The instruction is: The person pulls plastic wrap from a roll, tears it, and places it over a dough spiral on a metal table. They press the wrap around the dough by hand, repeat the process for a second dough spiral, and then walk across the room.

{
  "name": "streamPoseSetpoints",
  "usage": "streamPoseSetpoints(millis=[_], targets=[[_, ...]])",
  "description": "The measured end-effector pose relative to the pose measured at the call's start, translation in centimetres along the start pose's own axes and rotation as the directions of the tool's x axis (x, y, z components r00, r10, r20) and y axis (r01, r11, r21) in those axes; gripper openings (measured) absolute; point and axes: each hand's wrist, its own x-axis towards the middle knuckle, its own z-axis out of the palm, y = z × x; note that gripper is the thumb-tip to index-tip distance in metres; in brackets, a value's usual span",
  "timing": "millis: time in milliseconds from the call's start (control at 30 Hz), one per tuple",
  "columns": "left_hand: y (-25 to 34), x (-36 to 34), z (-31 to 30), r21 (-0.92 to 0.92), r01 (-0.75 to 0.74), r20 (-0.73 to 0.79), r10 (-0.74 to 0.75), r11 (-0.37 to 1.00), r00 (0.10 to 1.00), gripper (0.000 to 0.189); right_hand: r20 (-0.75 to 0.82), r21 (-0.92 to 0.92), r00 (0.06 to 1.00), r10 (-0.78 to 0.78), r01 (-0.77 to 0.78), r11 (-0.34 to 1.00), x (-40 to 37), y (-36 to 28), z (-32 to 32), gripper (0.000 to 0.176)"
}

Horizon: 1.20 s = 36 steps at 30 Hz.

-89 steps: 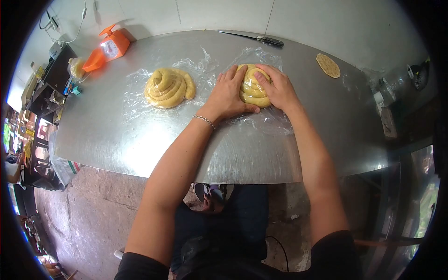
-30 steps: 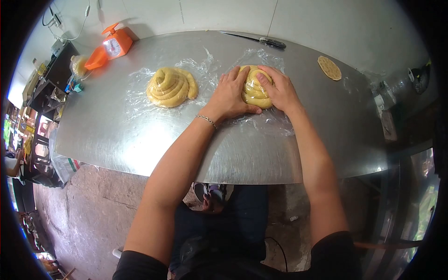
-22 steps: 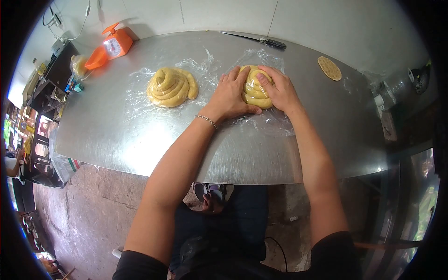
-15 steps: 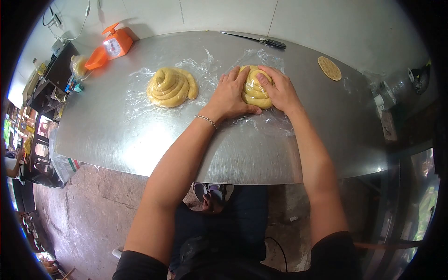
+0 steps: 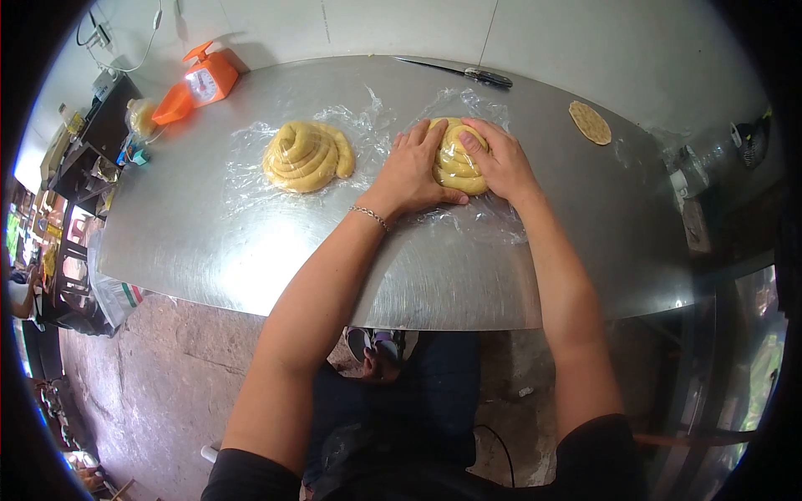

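Observation:
A coiled yellow dough [image 5: 457,159] under clear plastic wrap lies on the metal table [image 5: 451,288]. Around its left side and front edge curves my left hand [image 5: 412,169], fingers and thumb against the wrapped coil. My right hand [image 5: 501,159] cups the right side, its thumb on top of the dough. Both hands hold the same coil between them. To the left, apart from my hands, a second coiled dough [image 5: 305,156] rests on plastic wrap [image 5: 242,171], with wrap over it too.
A knife [image 5: 484,77] lies at the back edge near the wall. At the right is a flat round piece [image 5: 590,123]. An orange scale [image 5: 210,77] and an orange tray [image 5: 174,104] stand at the back left. Part of a person [image 5: 23,294] shows at far left.

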Motion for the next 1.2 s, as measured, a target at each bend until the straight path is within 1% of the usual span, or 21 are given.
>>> streamPoseSetpoints(millis=[933,1033,1200], targets=[[0.20,0.01,-0.21,0.009,0.010,0.018,-0.011,1.000,1.000,0.138,0.014,-0.001,1.000,0.016,-0.016,1.000,-0.03,-0.04,-0.06,0.062],[0.19,-0.01,-0.16,0.009,0.011,0.014,-0.011,1.000,1.000,0.138,0.022,0.009,0.999,0.036,-0.036,0.999,-0.02,-0.27,-0.17,0.062],[0.22,0.01,-0.15,0.013,0.015,0.011,-0.015,1.000,1.000,0.136,0.012,0.006,1.000,0.013,-0.013,1.000,-0.02,0.06,-0.04,0.061]])
